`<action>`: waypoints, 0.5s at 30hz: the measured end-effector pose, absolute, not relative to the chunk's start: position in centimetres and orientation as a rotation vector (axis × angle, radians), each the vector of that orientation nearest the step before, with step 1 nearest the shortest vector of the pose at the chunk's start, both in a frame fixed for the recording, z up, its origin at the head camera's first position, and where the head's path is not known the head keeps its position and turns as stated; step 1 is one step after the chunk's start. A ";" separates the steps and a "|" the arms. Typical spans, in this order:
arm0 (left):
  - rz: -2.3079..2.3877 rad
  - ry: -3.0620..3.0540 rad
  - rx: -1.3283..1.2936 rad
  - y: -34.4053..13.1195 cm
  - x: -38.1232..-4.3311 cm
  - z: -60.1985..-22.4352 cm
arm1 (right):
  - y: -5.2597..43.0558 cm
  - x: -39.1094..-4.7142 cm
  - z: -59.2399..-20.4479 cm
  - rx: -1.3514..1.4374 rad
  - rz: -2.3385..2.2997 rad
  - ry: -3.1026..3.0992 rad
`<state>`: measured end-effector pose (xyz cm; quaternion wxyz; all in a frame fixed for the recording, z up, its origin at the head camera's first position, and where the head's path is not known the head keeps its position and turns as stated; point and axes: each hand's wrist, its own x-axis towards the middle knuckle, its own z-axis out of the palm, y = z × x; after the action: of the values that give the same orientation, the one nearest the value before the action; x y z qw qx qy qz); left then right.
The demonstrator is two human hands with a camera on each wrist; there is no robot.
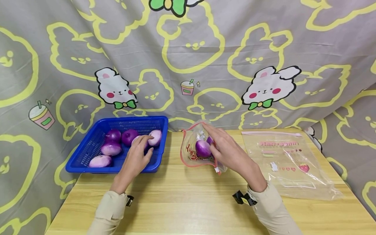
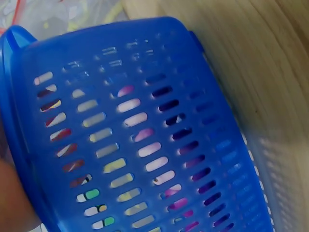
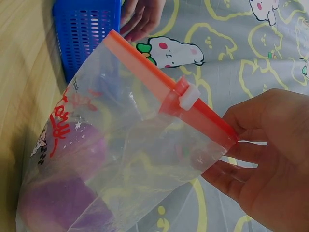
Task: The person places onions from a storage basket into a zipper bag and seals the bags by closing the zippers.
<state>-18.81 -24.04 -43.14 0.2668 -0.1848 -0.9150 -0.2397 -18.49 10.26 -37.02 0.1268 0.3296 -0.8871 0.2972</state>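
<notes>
Over the blue plastic basket (image 1: 71, 164) my left hand (image 1: 136, 156) reaches in, its fingers loosely bent above a pale purple onion (image 1: 137, 140) that they partly cover. No onion shows in its grasp. Beside it lies another pale onion (image 1: 155, 137). With thumb and fingers my right hand (image 1: 227, 151) pinches the red zip edge (image 3: 219, 128) of a clear zip bag (image 3: 140, 140), whose mouth gapes. Inside sit purple onions (image 1: 202, 148); two rounded shapes show through the plastic in the right wrist view. A white slider (image 3: 189, 97) sits on the zip.
More purple onions (image 1: 111, 148) lie in the basket's left half. Flat on the table (image 1: 182, 202) at the right is a larger clear zip bag (image 1: 286, 166) with pink print. A grey patterned curtain (image 1: 205, 58) hangs behind the table.
</notes>
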 end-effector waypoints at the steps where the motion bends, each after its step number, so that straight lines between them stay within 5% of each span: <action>1: -0.649 -2.476 -0.494 -24.1 -18.9 -43.1 | 10.3 -18.5 -37.0 0.960 0.865 -2.581; 15: -0.590 -2.635 -0.405 -26.4 -20.6 -42.7 | 10.3 -18.5 -37.0 0.952 0.870 -2.590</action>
<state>-20.60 -26.38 -42.66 0.2040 -0.1452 -0.9447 -0.2115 -18.49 10.29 -37.04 0.1239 0.3266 -0.8883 0.2983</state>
